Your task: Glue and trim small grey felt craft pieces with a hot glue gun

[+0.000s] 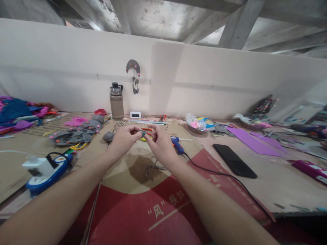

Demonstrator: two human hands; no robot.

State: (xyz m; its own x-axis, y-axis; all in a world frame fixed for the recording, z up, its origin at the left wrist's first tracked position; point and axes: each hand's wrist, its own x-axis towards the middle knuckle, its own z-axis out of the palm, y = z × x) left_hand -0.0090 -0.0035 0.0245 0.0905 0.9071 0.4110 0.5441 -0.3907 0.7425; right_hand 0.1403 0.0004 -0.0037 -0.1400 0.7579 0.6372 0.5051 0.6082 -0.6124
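Note:
Above the cardboard sheet, my left hand [127, 139] and my right hand [161, 143] meet with fingers pinched. Between their fingertips is a small dark green piece [143, 134], too small to name. A loose grey yarn strand [154, 167] lies or hangs below my right hand; where it begins is hidden. Beside my left hand sits a grey yarn ball [108, 136]. A blue glue gun [177, 145] rests just right of my right hand, partly covered by it. Behind the fingers, orange and yellow handles show in part.
On the left are a blue power strip [51, 173] and a pile of grey felt pieces [74, 134]. A bottle [117, 103] stands against the wall. A black phone [233, 160] and purple sheets [255, 141] lie right; the glue gun's cable [224, 173] crosses there.

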